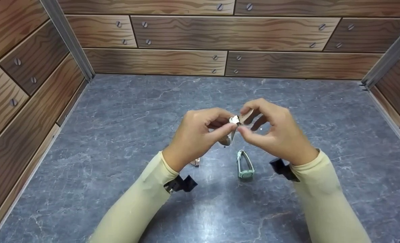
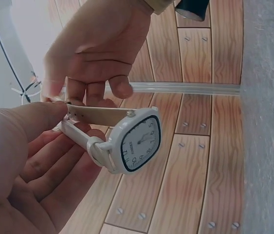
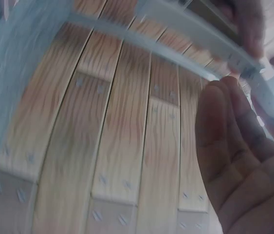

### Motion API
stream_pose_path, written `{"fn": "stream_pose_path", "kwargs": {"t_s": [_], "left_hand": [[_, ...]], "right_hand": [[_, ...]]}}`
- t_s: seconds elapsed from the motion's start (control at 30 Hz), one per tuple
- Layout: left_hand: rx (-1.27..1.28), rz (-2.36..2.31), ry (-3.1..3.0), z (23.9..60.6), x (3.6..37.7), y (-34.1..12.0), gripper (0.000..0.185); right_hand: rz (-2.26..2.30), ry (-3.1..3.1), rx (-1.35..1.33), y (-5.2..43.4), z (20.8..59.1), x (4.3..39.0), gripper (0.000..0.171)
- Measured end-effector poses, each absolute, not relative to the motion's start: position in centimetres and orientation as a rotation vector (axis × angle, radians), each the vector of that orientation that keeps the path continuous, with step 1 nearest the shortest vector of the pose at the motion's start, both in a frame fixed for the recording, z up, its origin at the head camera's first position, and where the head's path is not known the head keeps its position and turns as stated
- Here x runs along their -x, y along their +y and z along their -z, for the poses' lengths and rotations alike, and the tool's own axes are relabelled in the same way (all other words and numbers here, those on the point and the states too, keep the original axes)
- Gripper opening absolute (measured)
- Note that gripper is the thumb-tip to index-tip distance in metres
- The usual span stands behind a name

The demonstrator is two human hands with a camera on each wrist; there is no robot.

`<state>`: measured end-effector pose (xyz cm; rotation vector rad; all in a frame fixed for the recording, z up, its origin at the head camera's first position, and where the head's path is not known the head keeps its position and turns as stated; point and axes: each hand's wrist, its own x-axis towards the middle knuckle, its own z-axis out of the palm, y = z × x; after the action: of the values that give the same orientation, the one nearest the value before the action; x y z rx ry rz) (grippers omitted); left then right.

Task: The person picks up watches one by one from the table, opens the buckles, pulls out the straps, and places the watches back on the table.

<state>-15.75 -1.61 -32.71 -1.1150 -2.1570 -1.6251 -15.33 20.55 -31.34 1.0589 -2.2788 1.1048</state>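
A white wristwatch with a squarish face is held up between both hands above the table. My left hand pinches its strap by the shiny buckle, between thumb and fingers. At the free strap end, my right hand has its thumb and bent fingers around the strap. The left wrist view shows the dial hanging away from the fingers, with the strap looped back to the buckle. Blur in the right wrist view hides the exact contact of the right fingertips.
A pale green watch with its band closed in a loop lies on the grey marbled table. Partly hidden behind the left wrist is a small pinkish strap-like item. Wood-patterned walls surround the table at the back and sides.
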Motion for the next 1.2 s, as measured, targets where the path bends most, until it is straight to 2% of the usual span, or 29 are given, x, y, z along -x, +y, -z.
{"fn": "stream_pose_path", "kwargs": {"t_s": [0.13, 0.53, 0.77, 1.03, 1.2], "left_hand": [[1.109, 1.678, -2.139, 32.8, 15.9, -1.6, 0.012], [1.099, 1.753, -2.101, 32.8, 16.0, -1.6, 0.013], [1.049, 1.737, -2.111, 33.0, 16.1, -1.5, 0.013], [1.053, 1.759, -2.082, 33.0, 16.1, -1.4, 0.014], [1.077, 1.750, -2.071, 33.1, 16.2, -1.3, 0.013]], "right_hand": [[-0.904, -2.305, -1.041, 20.7, 31.4, 15.4, 0.034], [-1.115, -2.220, -1.099, 19.7, 31.3, 14.9, 0.032], [-0.952, -2.242, -1.077, 19.6, 31.6, 14.9, 0.047], [-0.963, -2.188, -1.046, 19.5, 31.4, 15.0, 0.033], [-1.041, -2.060, -1.034, 19.2, 31.6, 15.2, 0.031]]}}
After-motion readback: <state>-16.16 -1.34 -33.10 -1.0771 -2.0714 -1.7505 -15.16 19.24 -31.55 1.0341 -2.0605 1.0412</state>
